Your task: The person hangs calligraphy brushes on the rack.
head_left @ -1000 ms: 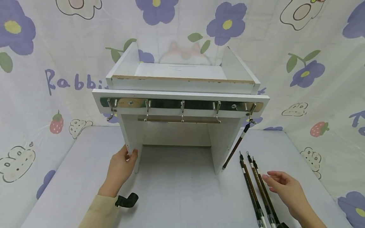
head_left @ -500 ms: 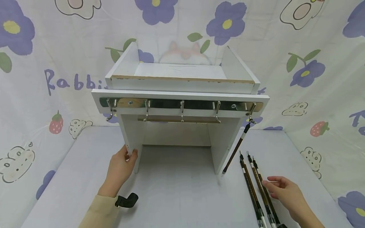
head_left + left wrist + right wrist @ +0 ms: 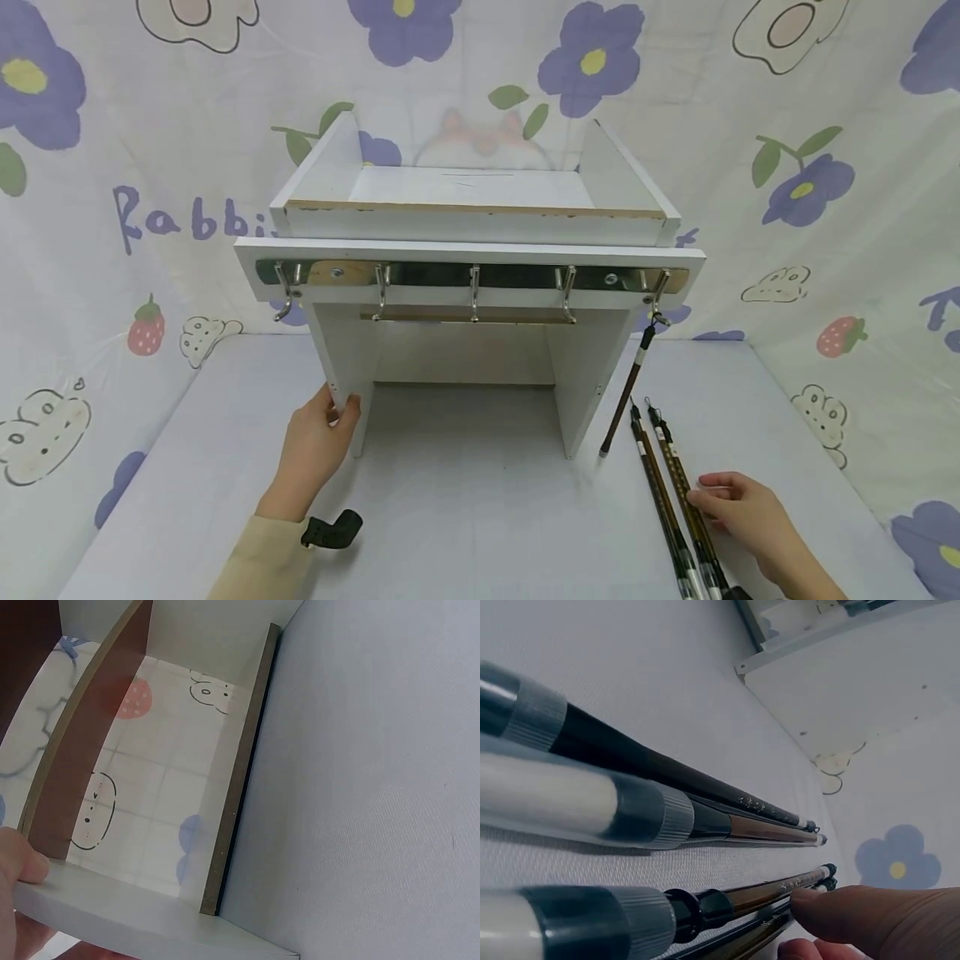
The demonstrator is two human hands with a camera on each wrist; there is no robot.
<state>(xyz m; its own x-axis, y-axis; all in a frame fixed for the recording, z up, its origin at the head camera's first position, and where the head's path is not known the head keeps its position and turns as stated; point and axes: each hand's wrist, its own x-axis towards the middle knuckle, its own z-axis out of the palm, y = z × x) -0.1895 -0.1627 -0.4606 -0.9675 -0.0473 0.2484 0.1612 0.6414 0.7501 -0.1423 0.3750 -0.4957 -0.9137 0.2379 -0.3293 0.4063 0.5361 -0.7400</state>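
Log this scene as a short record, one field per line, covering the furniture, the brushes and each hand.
Furniture: white shelf unit on a white tabletop
Front fitting: hook rail with five hooks
Hanging: one calligraphy brush, rightmost hook
Lying: at least four brushes
Left hand: grips the left side panel
Right hand: fingers at the lying brushes; grip unclear

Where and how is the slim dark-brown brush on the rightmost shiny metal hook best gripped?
Probably pinch the brush mid-handle, coming from the right: it hangs slanting from the hook by its upper end, and the flat white side panel stands to its left.
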